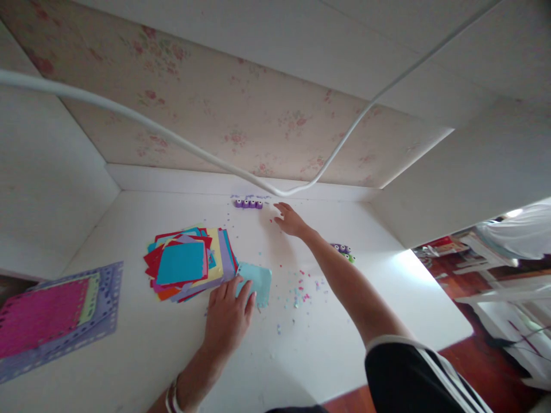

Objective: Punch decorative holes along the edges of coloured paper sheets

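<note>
My left hand rests with spread fingers on the lower left part of a light blue paper card. Beside that card lies a loose pile of coloured paper sheets, with a teal piece on top. My right hand reaches to the back of the table, its fingers apart and nothing between them. Just left of its fingertips stands a row of small purple craft punches, not touched by the hand. Under my right forearm, partly hidden, are more punches, purple and green.
Tiny paper bits are scattered on the white table. Larger sheets with punched edges, pink and purple, lie at the left. A white cable hangs across the front of the papered wall. White panels flank both sides.
</note>
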Available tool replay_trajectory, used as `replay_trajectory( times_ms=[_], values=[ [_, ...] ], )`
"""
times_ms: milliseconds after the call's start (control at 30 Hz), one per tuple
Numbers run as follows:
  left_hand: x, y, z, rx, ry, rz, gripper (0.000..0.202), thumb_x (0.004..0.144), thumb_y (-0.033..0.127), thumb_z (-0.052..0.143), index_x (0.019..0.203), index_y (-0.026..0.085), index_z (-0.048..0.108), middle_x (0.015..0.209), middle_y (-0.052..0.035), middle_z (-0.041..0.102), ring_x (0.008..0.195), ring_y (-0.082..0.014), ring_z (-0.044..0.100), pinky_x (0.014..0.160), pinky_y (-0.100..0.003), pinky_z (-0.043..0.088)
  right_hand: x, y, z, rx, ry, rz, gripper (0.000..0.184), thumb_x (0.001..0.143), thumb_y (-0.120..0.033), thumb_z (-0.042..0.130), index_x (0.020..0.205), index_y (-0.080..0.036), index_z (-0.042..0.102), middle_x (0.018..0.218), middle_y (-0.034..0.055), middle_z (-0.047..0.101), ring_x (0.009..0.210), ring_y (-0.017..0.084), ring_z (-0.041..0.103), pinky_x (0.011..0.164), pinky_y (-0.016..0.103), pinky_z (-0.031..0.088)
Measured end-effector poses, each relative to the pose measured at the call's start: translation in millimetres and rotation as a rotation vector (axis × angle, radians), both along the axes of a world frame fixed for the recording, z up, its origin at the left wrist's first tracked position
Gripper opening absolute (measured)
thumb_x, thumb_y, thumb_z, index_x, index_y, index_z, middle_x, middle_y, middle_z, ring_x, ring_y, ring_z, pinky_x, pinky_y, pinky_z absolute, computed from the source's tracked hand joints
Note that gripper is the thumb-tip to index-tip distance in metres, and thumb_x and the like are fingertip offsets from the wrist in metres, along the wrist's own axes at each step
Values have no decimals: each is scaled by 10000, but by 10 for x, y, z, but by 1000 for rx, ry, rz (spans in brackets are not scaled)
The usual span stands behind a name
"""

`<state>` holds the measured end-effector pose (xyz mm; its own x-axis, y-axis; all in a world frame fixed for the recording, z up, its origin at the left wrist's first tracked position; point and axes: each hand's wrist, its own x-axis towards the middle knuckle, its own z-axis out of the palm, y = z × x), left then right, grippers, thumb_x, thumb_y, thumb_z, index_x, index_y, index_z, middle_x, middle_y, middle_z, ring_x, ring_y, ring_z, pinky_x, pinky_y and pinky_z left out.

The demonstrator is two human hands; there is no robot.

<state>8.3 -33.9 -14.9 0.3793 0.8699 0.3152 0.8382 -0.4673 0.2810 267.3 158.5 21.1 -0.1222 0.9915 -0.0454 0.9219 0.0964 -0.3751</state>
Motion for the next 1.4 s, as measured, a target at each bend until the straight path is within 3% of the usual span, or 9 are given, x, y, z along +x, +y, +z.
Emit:
replay_trajectory(
  times_ms=[100, 233, 433, 767, 900, 1000, 1067, 1200, 1400],
  values=[
    [-21, 23, 9, -6, 45, 68, 303, 914, 360, 491, 1151, 213, 609, 1108, -120, 619, 941, -273, 573, 782, -408, 432, -301, 224, -80, 33, 4, 41, 602, 896, -176, 465, 1473, -133, 300, 1557, 145, 218, 1336, 258, 398, 1082, 368, 351],
    [-30, 44, -4, -9, 42, 78, 333, 905, 365, 507, 1176, 191, 593, 1144, -144, 597, 931, -272, 577, 784, -402, 433, -481, 318, -155, 40, -6, 61, 538, 886, -135, 451, 1420, -169, 394, 1499, 111, 355, 1287, 254, 452, 1064, 367, 371],
    [-44, 74, -108, -30, -72, 10, 275, 887, 287, 540, 1146, 214, 595, 1188, -126, 580, 906, -237, 597, 782, -378, 461, -425, 172, -119, 68, -29, 6, 329, 930, -237, 453, 1241, -235, 560, 1285, 89, 554, 1116, 255, 569, 976, 401, 436],
    [-67, 144, -259, 7, -229, -49, 273, 874, 287, 568, 1133, 204, 585, 1187, -121, 560, 1033, -251, 569, 909, -407, 470, -348, -261, -16, 100, -28, 45, 461, 947, -246, 415, 1408, -277, 407, 1453, 43, 427, 1232, 248, 490, 1019, 377, 402],
    [-51, 132, -234, 12, -200, -46, 270, 882, 290, 561, 1138, 208, 580, 1168, -111, 581, 1015, -246, 578, 900, -403, 464, 193, -706, 280, 136, -30, -90, 369, 960, -320, 386, 1285, -300, 561, 1224, 25, 643, 1060, 234, 609, 922, 366, 461],
    [-33, 124, -219, 4, -164, -47, 263, 883, 297, 559, 1133, 217, 583, 1163, -101, 599, 1008, -248, 586, 875, -401, 459, 944, -1070, 498, 202, -82, -338, 358, 948, -352, 391, 1157, -263, 668, 1122, 34, 700, 1020, 220, 632, 916, 330, 457],
    [-24, 123, -214, 1, -149, -50, 259, 884, 307, 553, 1128, 224, 588, 1160, -97, 607, 1001, -250, 589, 863, -399, 454, 1445, -1291, 572, 112, -136, -511, 359, 916, -371, 437, 1151, -258, 684, 1090, 41, 715, 981, 220, 648, 898, 325, 464],
    [-13, 121, -207, 1, -133, -48, 262, 891, 326, 537, 1127, 228, 594, 1159, -88, 610, 1005, -254, 587, 860, -403, 445, 2025, -1580, 496, -140, -145, -553, 332, 844, -409, 554, 1084, -266, 731, 974, 44, 751, 813, 208, 686, 735, 287, 504],
    [-17, 112, -203, 10, -137, -54, 259, 893, 336, 534, 1117, 222, 595, 1143, -86, 613, 1009, -256, 587, 853, -393, 443, 2107, -1498, 215, -210, -121, -461, 294, 803, -393, 604, 1030, -277, 752, 938, 11, 757, 824, 189, 688, 713, 250, 494]
  ],
)
